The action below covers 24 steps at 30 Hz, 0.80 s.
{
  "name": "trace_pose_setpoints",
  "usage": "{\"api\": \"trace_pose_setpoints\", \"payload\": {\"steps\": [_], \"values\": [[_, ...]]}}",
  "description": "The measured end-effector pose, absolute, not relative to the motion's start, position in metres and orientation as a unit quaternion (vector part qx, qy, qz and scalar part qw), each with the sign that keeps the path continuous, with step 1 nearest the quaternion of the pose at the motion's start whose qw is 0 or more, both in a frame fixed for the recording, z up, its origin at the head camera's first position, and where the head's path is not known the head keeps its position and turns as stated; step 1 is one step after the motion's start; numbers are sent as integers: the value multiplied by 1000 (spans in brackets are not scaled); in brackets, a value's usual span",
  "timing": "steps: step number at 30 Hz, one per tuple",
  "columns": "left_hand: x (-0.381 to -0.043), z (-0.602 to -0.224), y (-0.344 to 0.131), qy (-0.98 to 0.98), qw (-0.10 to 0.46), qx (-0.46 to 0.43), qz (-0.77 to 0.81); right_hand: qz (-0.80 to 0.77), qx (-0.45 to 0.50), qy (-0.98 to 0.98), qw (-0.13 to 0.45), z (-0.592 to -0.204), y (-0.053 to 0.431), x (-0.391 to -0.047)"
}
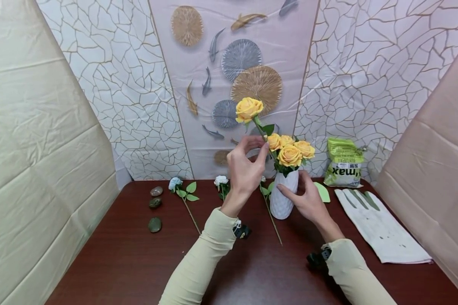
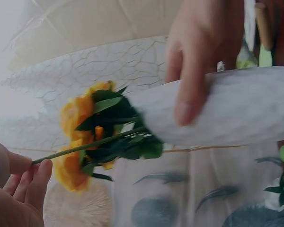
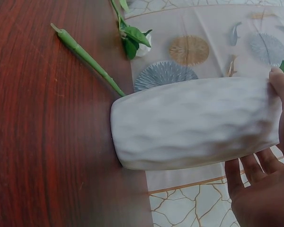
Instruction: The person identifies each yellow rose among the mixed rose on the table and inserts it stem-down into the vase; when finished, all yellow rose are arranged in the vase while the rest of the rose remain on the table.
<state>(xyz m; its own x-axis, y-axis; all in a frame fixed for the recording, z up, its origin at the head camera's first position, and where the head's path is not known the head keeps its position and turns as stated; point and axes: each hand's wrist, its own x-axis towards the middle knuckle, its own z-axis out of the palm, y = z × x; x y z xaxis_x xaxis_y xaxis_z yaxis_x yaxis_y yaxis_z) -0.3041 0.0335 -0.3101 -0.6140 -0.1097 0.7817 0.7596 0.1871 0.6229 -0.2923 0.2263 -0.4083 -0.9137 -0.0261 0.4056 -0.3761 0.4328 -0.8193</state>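
Note:
My left hand [image 1: 245,169] pinches the green stem [image 2: 92,143] of a yellow rose [image 1: 249,109] between thumb and fingers. That bloom stands higher than the others, and its stem slants down into the leaves at the vase mouth. Several yellow roses [image 1: 290,155] fill the top of a white textured vase [image 1: 280,201], which stands on the table. My right hand [image 1: 311,201] grips the vase near its upper part, thumb on the near side. In the right wrist view the dimpled vase wall [image 3: 194,125] shows, with fingers curled around its neck.
Behind and left of the vase lie a pale blue flower [image 1: 174,183] and a white flower [image 1: 221,180]; another stem [image 1: 273,222] lies beside the vase. Stones [image 1: 154,224] sit at the left. A glove [image 1: 381,231] and a green bag [image 1: 343,163] are at the right.

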Motion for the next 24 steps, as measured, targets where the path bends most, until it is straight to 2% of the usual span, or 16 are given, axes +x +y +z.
{"api": "trace_pose_setpoints", "payload": {"steps": [16, 24], "values": [[-316, -370, 50, -768, 286, -255, -513, 526, 131, -819, 188, -439, 237, -317], [-332, -385, 55, -788, 268, -240, -499, 515, 129, -828, 180, -410, 226, -292]]}}
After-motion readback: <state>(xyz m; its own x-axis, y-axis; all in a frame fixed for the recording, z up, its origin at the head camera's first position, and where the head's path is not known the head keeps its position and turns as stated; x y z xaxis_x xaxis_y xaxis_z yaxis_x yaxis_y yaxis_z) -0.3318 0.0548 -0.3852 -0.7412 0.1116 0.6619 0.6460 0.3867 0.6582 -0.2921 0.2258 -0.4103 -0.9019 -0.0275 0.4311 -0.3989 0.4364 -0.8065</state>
